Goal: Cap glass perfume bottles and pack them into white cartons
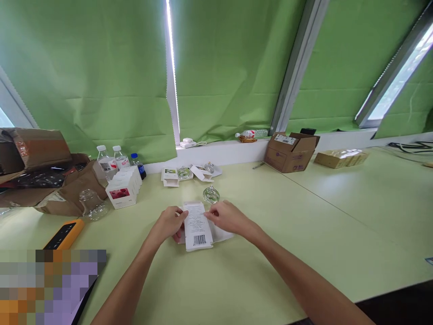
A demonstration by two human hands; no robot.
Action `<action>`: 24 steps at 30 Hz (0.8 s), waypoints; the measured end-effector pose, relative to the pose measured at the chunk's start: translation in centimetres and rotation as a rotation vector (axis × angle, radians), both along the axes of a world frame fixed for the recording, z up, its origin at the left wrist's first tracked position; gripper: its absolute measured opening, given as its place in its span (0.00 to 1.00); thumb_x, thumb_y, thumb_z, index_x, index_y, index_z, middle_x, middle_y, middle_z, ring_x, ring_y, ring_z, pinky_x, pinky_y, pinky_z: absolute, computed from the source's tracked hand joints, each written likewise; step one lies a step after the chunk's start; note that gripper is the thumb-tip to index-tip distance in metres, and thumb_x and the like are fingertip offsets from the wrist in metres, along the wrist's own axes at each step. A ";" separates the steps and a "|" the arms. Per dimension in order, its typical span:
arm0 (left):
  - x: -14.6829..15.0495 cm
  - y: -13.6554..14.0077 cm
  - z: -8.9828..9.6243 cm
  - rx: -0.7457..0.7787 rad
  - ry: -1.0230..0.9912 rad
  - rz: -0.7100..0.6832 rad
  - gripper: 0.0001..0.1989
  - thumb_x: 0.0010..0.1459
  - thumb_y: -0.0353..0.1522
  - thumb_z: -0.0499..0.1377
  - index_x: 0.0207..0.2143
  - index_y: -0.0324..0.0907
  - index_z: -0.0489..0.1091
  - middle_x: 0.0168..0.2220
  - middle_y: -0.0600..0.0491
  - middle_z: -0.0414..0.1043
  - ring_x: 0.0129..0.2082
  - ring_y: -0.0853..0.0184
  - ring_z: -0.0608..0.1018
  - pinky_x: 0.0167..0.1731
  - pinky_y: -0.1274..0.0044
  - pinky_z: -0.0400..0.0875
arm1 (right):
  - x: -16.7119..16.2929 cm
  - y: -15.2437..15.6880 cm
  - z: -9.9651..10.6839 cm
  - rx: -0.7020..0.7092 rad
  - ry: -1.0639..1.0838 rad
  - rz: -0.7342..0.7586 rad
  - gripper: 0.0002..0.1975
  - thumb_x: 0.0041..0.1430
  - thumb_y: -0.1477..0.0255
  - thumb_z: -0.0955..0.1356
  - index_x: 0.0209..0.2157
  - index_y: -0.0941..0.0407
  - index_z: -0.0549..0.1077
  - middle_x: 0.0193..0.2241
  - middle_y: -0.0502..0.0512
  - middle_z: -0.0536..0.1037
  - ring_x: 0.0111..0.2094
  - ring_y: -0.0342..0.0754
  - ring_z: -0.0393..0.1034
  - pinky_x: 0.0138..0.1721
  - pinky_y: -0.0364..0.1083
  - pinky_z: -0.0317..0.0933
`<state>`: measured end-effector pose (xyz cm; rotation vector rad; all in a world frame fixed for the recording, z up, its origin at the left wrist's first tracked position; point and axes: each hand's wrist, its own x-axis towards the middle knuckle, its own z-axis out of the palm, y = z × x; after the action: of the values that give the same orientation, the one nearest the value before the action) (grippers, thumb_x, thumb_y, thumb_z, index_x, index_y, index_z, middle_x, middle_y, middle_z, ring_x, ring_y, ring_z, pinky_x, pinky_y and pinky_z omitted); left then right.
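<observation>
A white carton (199,228), printed with small text and a barcode, lies nearly flat on the table in front of me. My left hand (170,223) grips its left edge, with the thumb on top and fingers partly underneath. At the right edge, my right hand (228,217) pinches the carton near its upper part. A white flap or sheet sticks out below that hand. Just beyond the carton sits a round clear glass lid with a knob (211,194). Farther back, another glass lid (184,172) and a third one (209,167) rest on opened white cartons.
Left: an open brown box (67,187), a glass jar (92,205), a stack of white boxes (124,187), bottles (106,163) and an orange-black device (64,234). Back right: a cardboard box (289,152) and a yellow tray (341,158). A bottle (253,133) lies on the sill.
</observation>
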<state>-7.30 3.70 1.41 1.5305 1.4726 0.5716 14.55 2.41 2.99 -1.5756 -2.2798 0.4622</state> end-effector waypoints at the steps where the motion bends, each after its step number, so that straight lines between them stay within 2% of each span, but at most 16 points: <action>1: 0.1 -0.1 0.0 -0.040 -0.033 -0.025 0.23 0.55 0.47 0.54 0.39 0.35 0.68 0.20 0.50 0.71 0.15 0.65 0.72 0.17 0.74 0.68 | -0.3 -0.3 -0.4 0.004 -0.030 -0.005 0.22 0.61 0.60 0.61 0.17 0.56 0.66 0.16 0.50 0.68 0.20 0.43 0.58 0.23 0.43 0.45; 5: 0.3 -0.6 0.5 -0.127 -0.138 -0.075 0.24 0.52 0.48 0.57 0.39 0.35 0.70 0.24 0.47 0.73 0.24 0.60 0.77 0.21 0.72 0.72 | -0.7 -0.5 -1.3 -0.012 -0.037 -0.031 0.22 0.60 0.59 0.61 0.17 0.56 0.66 0.18 0.52 0.70 0.20 0.43 0.59 0.23 0.43 0.45; 9: 0.2 -0.9 1.5 -0.134 -0.232 -0.079 0.27 0.51 0.46 0.60 0.47 0.36 0.68 0.34 0.44 0.76 0.31 0.60 0.78 0.27 0.72 0.74 | -0.1 -0.2 -1.3 -0.041 0.033 -0.023 0.23 0.61 0.59 0.60 0.18 0.56 0.67 0.17 0.51 0.69 0.20 0.43 0.60 0.23 0.43 0.46; 13: -0.2 -0.8 2.0 -0.116 -0.329 -0.082 0.33 0.50 0.45 0.62 0.55 0.36 0.63 0.38 0.42 0.75 0.33 0.62 0.77 0.30 0.72 0.74 | 0.3 -0.3 -0.7 -0.028 0.111 -0.033 0.22 0.60 0.59 0.61 0.19 0.57 0.70 0.19 0.51 0.71 0.21 0.43 0.61 0.22 0.43 0.47; 15: -0.5 -0.7 2.3 -0.086 -0.373 -0.125 0.31 0.52 0.44 0.61 0.55 0.37 0.64 0.41 0.42 0.75 0.36 0.62 0.77 0.33 0.72 0.73 | 0.4 -0.4 -0.3 -0.049 0.223 -0.033 0.20 0.60 0.57 0.62 0.24 0.57 0.73 0.23 0.53 0.75 0.23 0.43 0.64 0.22 0.42 0.51; 20: -1.0 -0.6 3.2 0.002 -0.495 -0.183 0.25 0.54 0.42 0.60 0.51 0.39 0.68 0.49 0.42 0.72 0.46 0.59 0.75 0.40 0.73 0.71 | 0.5 -0.5 0.6 -0.275 0.609 0.043 0.23 0.56 0.53 0.65 0.42 0.57 0.74 0.34 0.56 0.79 0.29 0.45 0.70 0.24 0.42 0.62; 24: -0.9 -0.5 3.2 0.058 -0.495 -0.130 0.25 0.51 0.42 0.63 0.48 0.38 0.67 0.48 0.42 0.73 0.42 0.60 0.76 0.37 0.74 0.70 | 0.6 -0.5 0.9 -0.322 0.775 0.121 0.21 0.56 0.56 0.66 0.43 0.58 0.75 0.37 0.57 0.79 0.34 0.48 0.73 0.28 0.44 0.67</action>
<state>-8.24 3.24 4.64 1.3881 0.9795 0.8495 15.11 1.95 3.84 -1.0900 -1.7420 1.2678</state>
